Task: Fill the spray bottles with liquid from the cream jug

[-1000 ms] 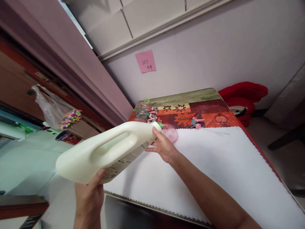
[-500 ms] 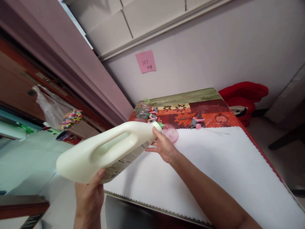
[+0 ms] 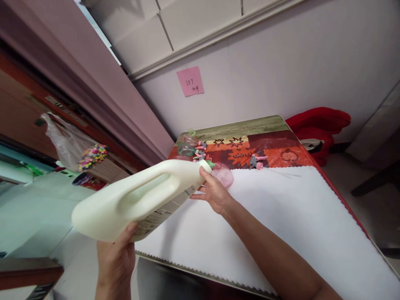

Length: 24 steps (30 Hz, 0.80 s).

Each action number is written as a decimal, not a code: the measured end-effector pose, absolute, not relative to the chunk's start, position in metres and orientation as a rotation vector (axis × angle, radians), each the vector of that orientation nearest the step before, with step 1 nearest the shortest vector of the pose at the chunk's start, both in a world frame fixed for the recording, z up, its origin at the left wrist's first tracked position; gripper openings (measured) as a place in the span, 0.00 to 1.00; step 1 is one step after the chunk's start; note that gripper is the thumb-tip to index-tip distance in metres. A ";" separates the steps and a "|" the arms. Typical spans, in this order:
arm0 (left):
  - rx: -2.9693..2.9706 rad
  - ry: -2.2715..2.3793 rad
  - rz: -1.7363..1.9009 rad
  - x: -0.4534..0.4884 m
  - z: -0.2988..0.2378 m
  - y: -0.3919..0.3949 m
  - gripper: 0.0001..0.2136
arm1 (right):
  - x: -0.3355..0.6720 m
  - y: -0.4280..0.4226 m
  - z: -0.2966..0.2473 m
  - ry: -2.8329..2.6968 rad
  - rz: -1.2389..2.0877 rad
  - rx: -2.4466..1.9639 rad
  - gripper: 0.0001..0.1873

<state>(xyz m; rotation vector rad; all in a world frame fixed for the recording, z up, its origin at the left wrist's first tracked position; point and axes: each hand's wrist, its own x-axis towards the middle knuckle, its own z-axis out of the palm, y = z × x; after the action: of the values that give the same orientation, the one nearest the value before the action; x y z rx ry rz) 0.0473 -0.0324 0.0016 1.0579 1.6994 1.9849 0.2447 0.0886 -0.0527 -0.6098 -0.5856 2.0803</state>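
A large pale-green detergent bottle [image 3: 103,200] with a built-in handle is tipped nearly on its side, its neck pointing right and away. My left hand [image 3: 117,254] grips its lower end from beneath, thumb on the printed label side. My right hand [image 3: 214,189] holds the neck, thumb near the white collar and fingers underneath. Just beyond the green-and-white mouth stands a clear pink bottle [image 3: 224,177], partly hidden by the neck. A grey-and-pink spray head [image 3: 256,162] lies to its right, its thin tube resting on the white mat.
Clear spray bottles [image 3: 186,148] stand at the table's back left corner. A scalloped white mat [image 3: 281,216] covers much of the patterned table [image 3: 265,143]. A red plush toy [image 3: 321,129] is beyond the right edge; a plastic bag [image 3: 67,141] hangs at left.
The view has shifted very slightly. Both hands and the detergent bottle keep nearly the same pose, with the bottle's base a touch further left.
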 end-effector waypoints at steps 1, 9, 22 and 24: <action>1.063 1.704 1.985 0.047 0.002 -0.032 0.24 | 0.245 0.089 -0.053 -0.587 2.081 -0.609 0.32; 1.058 1.671 1.992 0.053 0.005 -0.031 0.28 | 0.245 0.088 -0.052 -0.584 2.087 -0.600 0.33; 1.069 1.655 2.005 0.047 -0.004 -0.029 0.28 | 0.247 0.087 -0.050 -0.617 2.038 -0.609 0.32; 1.055 1.614 2.017 0.042 -0.013 -0.027 0.28 | 0.249 0.085 -0.046 -0.687 1.970 -0.592 0.32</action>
<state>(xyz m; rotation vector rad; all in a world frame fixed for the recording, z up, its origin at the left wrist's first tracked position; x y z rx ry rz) 0.0419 -0.0268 -0.0129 1.0545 1.6140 2.0167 0.2495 0.0850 -0.0461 -0.5924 -0.6867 1.9696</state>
